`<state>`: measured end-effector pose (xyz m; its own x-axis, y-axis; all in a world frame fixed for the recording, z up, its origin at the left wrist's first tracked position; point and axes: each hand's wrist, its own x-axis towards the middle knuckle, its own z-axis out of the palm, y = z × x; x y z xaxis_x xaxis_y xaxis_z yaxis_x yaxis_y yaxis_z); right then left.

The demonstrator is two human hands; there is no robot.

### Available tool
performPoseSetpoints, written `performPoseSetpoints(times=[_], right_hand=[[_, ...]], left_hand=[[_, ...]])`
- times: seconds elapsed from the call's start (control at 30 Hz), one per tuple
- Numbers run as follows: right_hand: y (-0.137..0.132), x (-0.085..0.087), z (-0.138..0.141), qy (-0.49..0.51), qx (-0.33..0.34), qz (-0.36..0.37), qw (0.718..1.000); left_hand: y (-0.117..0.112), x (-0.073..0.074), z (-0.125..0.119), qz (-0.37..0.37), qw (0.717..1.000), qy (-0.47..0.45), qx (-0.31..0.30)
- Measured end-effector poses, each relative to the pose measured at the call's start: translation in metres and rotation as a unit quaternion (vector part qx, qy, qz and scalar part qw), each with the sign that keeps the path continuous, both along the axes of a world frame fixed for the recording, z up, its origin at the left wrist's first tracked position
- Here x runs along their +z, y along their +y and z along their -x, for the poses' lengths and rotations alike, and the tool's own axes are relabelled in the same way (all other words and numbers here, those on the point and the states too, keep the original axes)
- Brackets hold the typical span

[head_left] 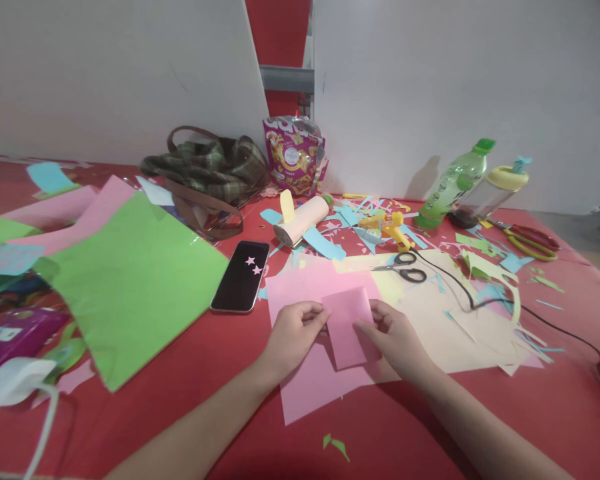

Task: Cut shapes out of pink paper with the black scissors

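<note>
Between my two hands is a small pink rectangle of paper [349, 330], held slightly tilted above the table. My left hand [297, 333] pinches its left edge between thumb and fingers. On the right edge, my right hand [393, 330] grips it the same way, thumb in front. Beneath lies a larger pink sheet [300, 393], partly covered by the small piece and my hands. A cream sheet [445, 347] spreads out to the right. Black-handled scissors [405, 267] rest just beyond my right hand. A phone [241, 277] with two pink paper stars on its screen lies left of my left hand.
Green paper [140, 280] covers much of the left side. Behind are a paper roll [303, 220], blue scraps, a yellow glue gun [395, 230] with black cord, a snack bag [295, 153], a plaid bag [215, 167], a green bottle [455, 183] and red-and-yellow-handled scissors [533, 242]. A white charger [15, 380] sits front left.
</note>
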<state>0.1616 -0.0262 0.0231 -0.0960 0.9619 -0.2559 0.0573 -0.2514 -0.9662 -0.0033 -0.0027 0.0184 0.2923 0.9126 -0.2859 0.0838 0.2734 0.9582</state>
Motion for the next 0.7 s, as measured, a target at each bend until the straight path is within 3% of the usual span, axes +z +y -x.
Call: performPoseSetpoints(times=[0.2, 0.43, 0.7], right_hand=[[0.0004, -0.0004, -0.0006, -0.027, 0.008, -0.008, 1.0], [-0.0001, -0.0039, 0.0007, -0.049, -0.007, -0.025, 0.998], [-0.0009, -0.0077, 0.0017, -0.051, -0.016, -0.031, 0.998]], left_hand=[[0.0004, -0.0017, 0.0008, 0.031, 0.999, -0.038, 0.003], [0.0003, 0.0019, -0.0031, 0.111, 0.986, -0.114, 0.048], [0.0, 0.002, -0.004, 0.121, 0.986, -0.1, 0.055]])
